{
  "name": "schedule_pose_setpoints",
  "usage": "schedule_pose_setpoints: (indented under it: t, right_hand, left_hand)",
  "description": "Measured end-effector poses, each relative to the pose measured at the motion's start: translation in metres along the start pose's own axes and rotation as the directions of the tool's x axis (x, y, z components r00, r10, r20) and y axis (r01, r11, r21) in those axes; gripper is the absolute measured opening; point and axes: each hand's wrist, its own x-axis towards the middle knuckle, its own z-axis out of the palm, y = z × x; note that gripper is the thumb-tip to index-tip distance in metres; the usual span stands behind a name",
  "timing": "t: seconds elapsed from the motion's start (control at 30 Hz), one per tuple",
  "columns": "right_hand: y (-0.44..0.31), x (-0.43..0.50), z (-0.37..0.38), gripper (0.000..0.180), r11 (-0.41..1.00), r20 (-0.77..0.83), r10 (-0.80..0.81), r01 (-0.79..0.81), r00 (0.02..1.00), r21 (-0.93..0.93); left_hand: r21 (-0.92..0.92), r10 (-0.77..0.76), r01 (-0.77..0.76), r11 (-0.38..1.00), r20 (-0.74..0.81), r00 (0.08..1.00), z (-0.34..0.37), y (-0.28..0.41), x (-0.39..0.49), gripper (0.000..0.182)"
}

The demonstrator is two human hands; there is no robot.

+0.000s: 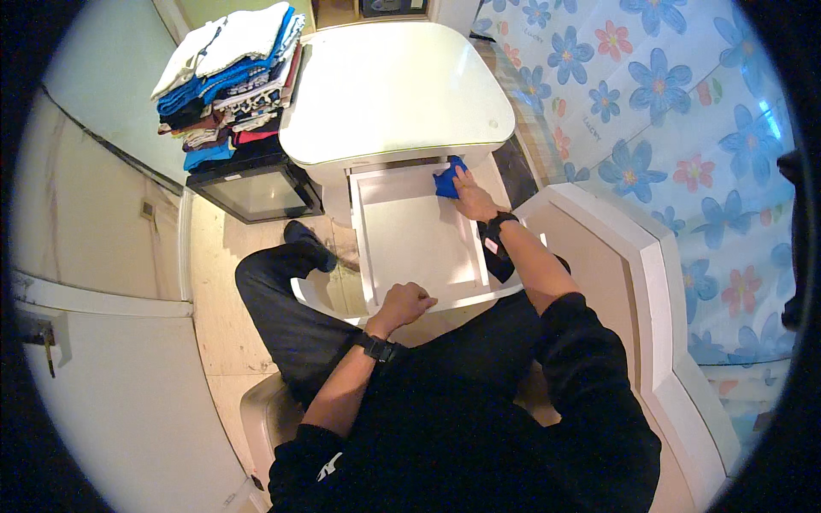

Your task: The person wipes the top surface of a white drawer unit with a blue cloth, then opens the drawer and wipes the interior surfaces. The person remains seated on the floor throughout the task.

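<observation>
A white drawer (417, 237) is pulled out from beneath a white table with a glossy top (397, 90). Inside its far right corner, my right hand (474, 195) presses a bunched blue cloth (447, 183) against the drawer. Part of the cloth lies under my fingers. My left hand (403, 306) rests at the drawer's curved front panel (462, 301), its fingers curled near the top edge. Whether those fingers grip the panel is hard to see. I wear a black band on each wrist.
Folded clothes (231, 77) are piled on a black glass-fronted cabinet (256, 192) left of the table. A white angular panel (641, 282) stands close on my right, before a flowered curtain (660, 83). At far left is a white door (115, 397) with a handle.
</observation>
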Motion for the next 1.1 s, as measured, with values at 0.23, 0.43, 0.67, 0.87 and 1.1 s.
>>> schedule_pose_setpoints:
  t: [0.23, 0.43, 0.67, 0.87, 1.1]
  right_hand:
    - [-0.008, -0.054, 0.002, 0.064, 0.998, 0.106, -0.012, 0.005, 0.994, 0.066]
    - [-0.022, -0.156, 0.000, 0.060, 0.972, 0.365, -0.176, 0.221, 0.914, -0.083]
    - [-0.040, -0.198, -0.015, 0.039, 0.991, 0.405, -0.118, 0.081, 0.907, 0.109]
    - [-0.082, -0.196, -0.009, 0.037, 0.995, 0.326, -0.095, 0.084, 0.940, 0.048]
    - [-0.208, -0.147, 0.023, 0.039, 0.921, 0.364, -0.362, 0.268, 0.858, 0.284]
  left_hand:
    - [-0.117, -0.086, 0.087, 0.989, 0.021, 0.996, -0.002, -0.004, -0.003, 0.043]
    - [-0.112, -0.098, 0.100, 0.989, 0.018, 0.995, 0.000, -0.005, -0.002, 0.043]
    - [-0.049, 0.011, -0.021, 0.999, -0.211, 0.977, 0.012, -0.019, -0.007, 0.041]
    - [-0.078, -0.170, 0.154, 0.985, -0.610, 0.774, -0.032, -0.063, -0.025, 0.025]
    - [-0.305, -0.341, 0.178, 0.936, -0.649, 0.681, -0.059, -0.104, -0.044, 0.025]
